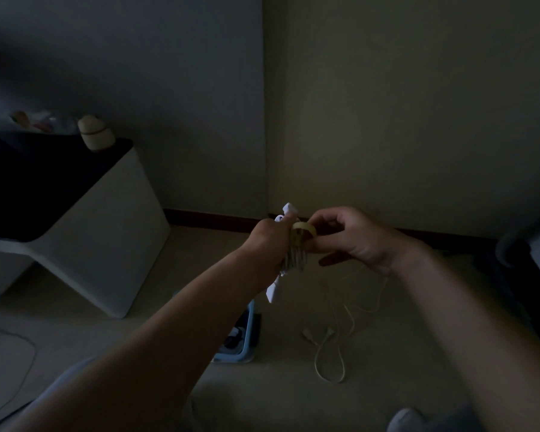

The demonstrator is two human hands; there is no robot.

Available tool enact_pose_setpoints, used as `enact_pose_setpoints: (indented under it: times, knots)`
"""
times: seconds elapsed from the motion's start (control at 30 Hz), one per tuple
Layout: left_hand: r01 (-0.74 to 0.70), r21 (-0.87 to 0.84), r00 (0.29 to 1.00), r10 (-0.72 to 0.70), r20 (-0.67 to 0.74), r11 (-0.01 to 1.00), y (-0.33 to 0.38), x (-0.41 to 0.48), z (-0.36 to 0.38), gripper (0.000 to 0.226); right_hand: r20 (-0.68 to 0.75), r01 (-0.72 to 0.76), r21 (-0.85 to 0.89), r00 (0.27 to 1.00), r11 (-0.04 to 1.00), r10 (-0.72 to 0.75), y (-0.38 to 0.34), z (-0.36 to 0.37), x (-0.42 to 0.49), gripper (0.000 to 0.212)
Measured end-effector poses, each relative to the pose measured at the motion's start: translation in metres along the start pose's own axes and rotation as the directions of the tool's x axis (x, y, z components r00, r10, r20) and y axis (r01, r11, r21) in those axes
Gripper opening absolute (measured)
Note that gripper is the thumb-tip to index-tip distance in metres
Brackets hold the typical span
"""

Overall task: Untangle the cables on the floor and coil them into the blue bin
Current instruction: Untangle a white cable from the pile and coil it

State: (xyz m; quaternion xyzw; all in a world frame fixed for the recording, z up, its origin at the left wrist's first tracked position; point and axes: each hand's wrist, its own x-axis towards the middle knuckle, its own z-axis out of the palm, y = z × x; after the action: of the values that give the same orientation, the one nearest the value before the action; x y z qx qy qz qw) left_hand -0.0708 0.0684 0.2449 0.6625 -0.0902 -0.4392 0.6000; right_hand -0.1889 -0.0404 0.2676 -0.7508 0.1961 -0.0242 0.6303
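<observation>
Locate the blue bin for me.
Head view, lower centre: the blue bin sits on the floor, partly hidden behind the left forearm, left of the loose cable.

The left hand (268,241) and right hand (353,235) are holding a coiled cable (296,257) between them above the floor (278,400); a bin (250,338) is sitting below, a loose cable (334,347) lying to its right, a desk (106,232) standing far left.

Left hand (267,241) grips coiled white cable (295,258); right hand (349,238) pinches its band (303,230).
</observation>
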Motion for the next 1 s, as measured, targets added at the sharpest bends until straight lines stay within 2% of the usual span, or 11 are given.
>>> enact_pose_setpoints:
  times: [0.23,0.33,0.4,0.47,0.57,0.67,0.83,0.93,1.0]
  knots:
    - [-0.114,0.155,0.992,0.103,0.076,0.981,-0.002,-0.002,0.002,0.03,-0.008,0.051,-0.044,0.999,0.998,-0.052,-0.003,0.008,-0.001,0.015]
    - [-0.124,0.167,0.991,0.112,0.078,0.978,-0.003,-0.001,0.002,0.03,-0.042,0.075,-0.033,0.996,0.997,-0.076,-0.011,0.013,-0.003,0.004]
    - [-0.123,0.188,0.992,0.113,0.061,0.974,-0.004,-0.001,0.002,0.038,-0.072,0.08,-0.026,0.994,0.996,-0.082,-0.012,0.015,-0.002,0.025]
    - [-0.123,0.195,0.992,0.115,0.051,0.973,-0.004,-0.002,0.003,0.043,-0.105,0.089,-0.061,0.99,0.994,-0.095,-0.01,0.017,-0.001,0.026]
    - [-0.082,0.089,0.997,0.082,0.007,0.993,-0.003,-0.002,0.002,0.042,-0.098,0.092,-0.06,0.99,0.994,-0.098,-0.006,0.016,0.0,0.013]
    - [-0.018,-0.07,0.999,0.015,-0.044,0.997,-0.004,0.003,0.003,0.034,-0.102,0.098,-0.043,0.99,0.994,-0.102,-0.004,0.01,-0.001,0.016]
    - [-0.004,-0.1,1.0,0.004,0.0,0.995,-0.003,0.0,0.001,0.047,0.035,0.062,-0.151,0.998,0.987,-0.057,-0.003,0.008,-0.002,0.022]
    - [0.02,-0.116,1.0,-0.019,0.01,0.993,-0.003,0.0,-0.001,0.047,0.041,0.044,-0.093,0.998,0.995,-0.041,-0.005,0.011,0.0,0.037]
    - [0.028,-0.137,1.0,-0.027,0.007,0.99,-0.002,-0.002,-0.001,0.044,0.047,0.072,-0.097,0.997,0.993,-0.068,-0.005,0.013,0.002,0.036]
